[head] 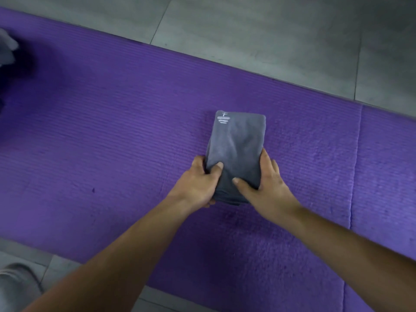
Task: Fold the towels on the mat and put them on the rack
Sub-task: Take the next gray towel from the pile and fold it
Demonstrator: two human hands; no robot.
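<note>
Head view, looking down at a purple mat (112,131) spread on a grey tiled floor (247,30). Found a grey towel (236,140) folded into a narrow, thick rectangle, lying on the mat a little right of the middle, with its long side pointing away from the person. Noted a small pale logo (223,119) stitched at its far left corner. Saw the left hand (198,181) gripping the near left edge of the towel, thumb (217,166) pressed on top and fingers curled around the side. Saw the right hand (267,185) gripping the near right edge in the same way, thumb (242,182) laid on top, fingers wrapped down along the side. Could not judge any lifting of the near end off the mat. Noticed also a seam (355,176) in the mat just right of the towel, and a blurred pale grey cloth (6,48) on the mat at the far left edge, well apart from the towel.
</note>
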